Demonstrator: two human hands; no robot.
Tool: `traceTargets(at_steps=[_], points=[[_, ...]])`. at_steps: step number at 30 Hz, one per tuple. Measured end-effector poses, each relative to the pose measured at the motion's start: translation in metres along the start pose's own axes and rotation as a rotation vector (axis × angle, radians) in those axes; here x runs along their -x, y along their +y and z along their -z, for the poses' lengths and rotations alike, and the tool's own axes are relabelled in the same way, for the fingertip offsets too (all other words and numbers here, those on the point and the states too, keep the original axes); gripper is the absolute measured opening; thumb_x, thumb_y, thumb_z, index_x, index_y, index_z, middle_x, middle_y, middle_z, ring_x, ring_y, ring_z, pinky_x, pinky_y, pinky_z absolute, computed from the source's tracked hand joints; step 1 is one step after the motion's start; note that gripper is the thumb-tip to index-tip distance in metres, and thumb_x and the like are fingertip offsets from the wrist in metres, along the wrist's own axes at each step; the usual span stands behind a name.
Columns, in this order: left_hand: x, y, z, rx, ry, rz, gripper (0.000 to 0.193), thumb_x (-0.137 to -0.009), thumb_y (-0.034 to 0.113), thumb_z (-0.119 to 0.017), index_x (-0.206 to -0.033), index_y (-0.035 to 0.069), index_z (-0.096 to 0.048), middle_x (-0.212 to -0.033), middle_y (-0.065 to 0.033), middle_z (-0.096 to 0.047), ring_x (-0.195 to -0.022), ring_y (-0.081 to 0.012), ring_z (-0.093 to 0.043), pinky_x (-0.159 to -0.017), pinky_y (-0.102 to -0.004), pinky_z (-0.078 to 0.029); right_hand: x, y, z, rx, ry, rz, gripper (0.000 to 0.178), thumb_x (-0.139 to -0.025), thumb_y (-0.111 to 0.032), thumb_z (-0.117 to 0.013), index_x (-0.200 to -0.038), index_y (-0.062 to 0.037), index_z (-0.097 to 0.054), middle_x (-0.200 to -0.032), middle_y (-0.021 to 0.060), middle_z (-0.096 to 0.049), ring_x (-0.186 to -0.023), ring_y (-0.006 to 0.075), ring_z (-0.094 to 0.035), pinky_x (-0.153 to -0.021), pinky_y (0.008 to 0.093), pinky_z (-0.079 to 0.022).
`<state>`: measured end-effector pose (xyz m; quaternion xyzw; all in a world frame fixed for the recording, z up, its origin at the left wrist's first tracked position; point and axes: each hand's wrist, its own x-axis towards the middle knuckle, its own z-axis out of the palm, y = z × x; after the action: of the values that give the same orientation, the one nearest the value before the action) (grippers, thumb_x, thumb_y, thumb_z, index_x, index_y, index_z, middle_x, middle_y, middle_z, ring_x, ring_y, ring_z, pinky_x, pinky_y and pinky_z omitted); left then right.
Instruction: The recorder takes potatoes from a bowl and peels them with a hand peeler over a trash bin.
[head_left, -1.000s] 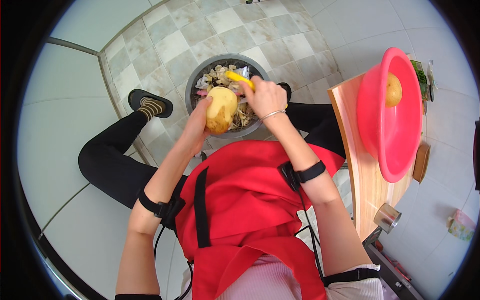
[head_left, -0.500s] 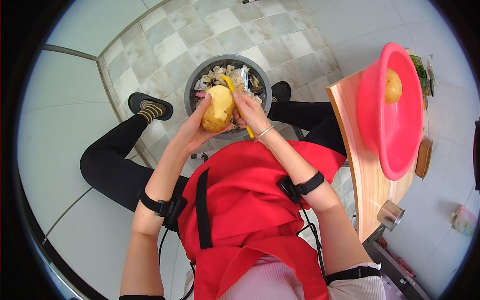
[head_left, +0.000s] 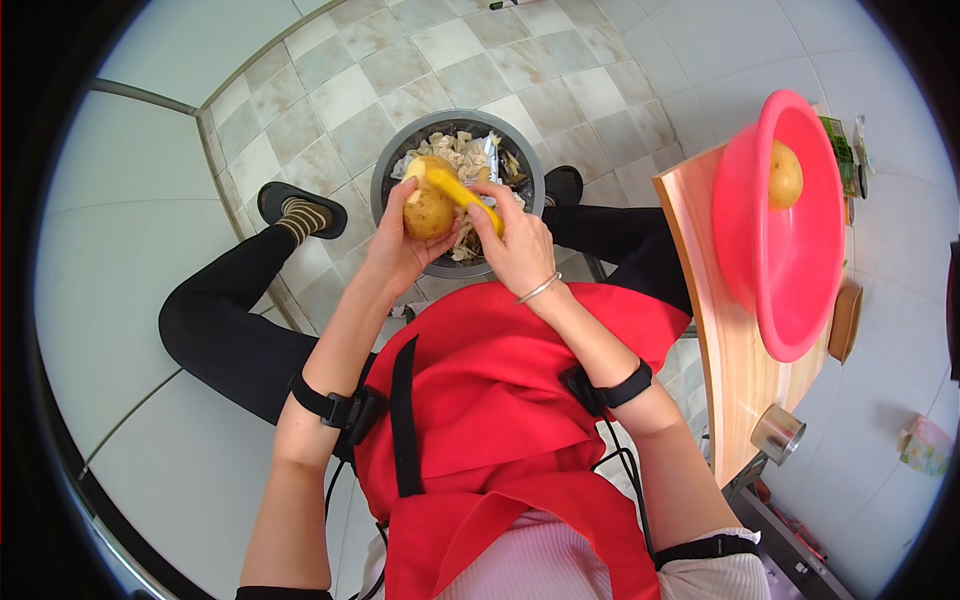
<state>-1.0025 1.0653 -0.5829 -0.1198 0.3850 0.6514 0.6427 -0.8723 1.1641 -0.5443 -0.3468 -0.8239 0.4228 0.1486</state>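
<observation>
Over the grey bin, my left hand is closed around a potato. Brown skin covers most of the side facing up, and a pale peeled patch shows near its upper left. A yellow peeler is gripped in my right hand, its head resting against the upper part of the potato. The peeler's blade is too small to make out. Below both hands, the round bin holds peelings, crumpled pale scraps and a silvery wrapper.
To my right, a pink basin holding another potato stands on a wooden board. A metal can sits at the board's near end. My slippered feet are either side of the bin on a tiled floor.
The potato has been turned, so more unpeeled skin faces up. My right hand has shifted slightly right and nearer, and the peeler now lies across the potato's top.
</observation>
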Motion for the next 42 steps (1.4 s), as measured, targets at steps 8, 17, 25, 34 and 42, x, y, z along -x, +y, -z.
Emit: traceTargets(at_steps=[8,17,25,34,42], points=[[0.001,-0.007,-0.009,0.024,-0.035,-0.030,0.058,-0.086,0.058,-0.041,-0.119,0.011,-0.048,-0.110,-0.0068,-0.055,-0.096,-0.0178,-0.053,-0.085,-0.0309,-0.045,0.003,0.003,-0.009,0.330,0.015,0.175,0.032,-0.088,-0.035,-0.054,-0.074,-0.0055,-0.056,-0.055,0.0160,-0.056,-0.053,0.0355,-0.058,-0.046,0.0425,-0.044],[0.006,-0.020,-0.007,0.089,-0.004,0.048,0.048,-0.087,0.050,-0.048,-0.112,0.009,-0.051,-0.097,-0.0062,-0.058,-0.082,-0.0190,-0.057,-0.070,-0.0319,-0.050,-0.036,0.019,-0.015,0.474,-0.052,-0.075,0.044,-0.090,-0.045,-0.045,-0.076,-0.0066,-0.062,-0.067,0.0211,-0.062,-0.066,0.0390,-0.062,-0.059,0.0473,-0.049],[0.013,-0.005,-0.019,0.029,-0.052,0.002,0.052,-0.086,0.051,-0.049,-0.110,0.004,-0.052,-0.089,-0.0114,-0.058,-0.075,-0.0194,-0.057,-0.069,-0.0308,-0.049,-0.044,0.052,-0.013,0.499,-0.185,-0.152,0.038,-0.086,-0.045,-0.050,-0.081,-0.0093,-0.063,-0.074,0.0193,-0.064,-0.073,0.0373,-0.063,-0.064,0.0465,-0.049],[0.008,0.004,-0.004,0.119,0.032,0.011,0.053,-0.084,0.053,-0.050,-0.111,0.007,-0.052,-0.094,-0.0068,-0.058,-0.078,-0.0178,-0.057,-0.069,-0.0300,-0.048,-0.040,0.054,-0.004,0.182,-0.031,-0.056,0.032,-0.081,-0.036,-0.061,-0.079,-0.0048,-0.057,-0.065,0.0197,-0.060,-0.065,0.0392,-0.060,-0.057,0.0465,-0.047],[0.006,-0.003,-0.003,-0.040,0.081,-0.036,0.049,-0.089,0.056,-0.040,-0.114,0.016,-0.053,-0.102,-0.0009,-0.057,-0.088,-0.0142,-0.055,-0.077,-0.0298,-0.046,-0.009,0.000,-0.008,0.402,-0.049,0.282,0.038,-0.085,-0.044,-0.055,-0.072,-0.0089,-0.055,-0.052,0.0120,-0.054,-0.049,0.0312,-0.056,-0.044,0.0391,-0.043]])
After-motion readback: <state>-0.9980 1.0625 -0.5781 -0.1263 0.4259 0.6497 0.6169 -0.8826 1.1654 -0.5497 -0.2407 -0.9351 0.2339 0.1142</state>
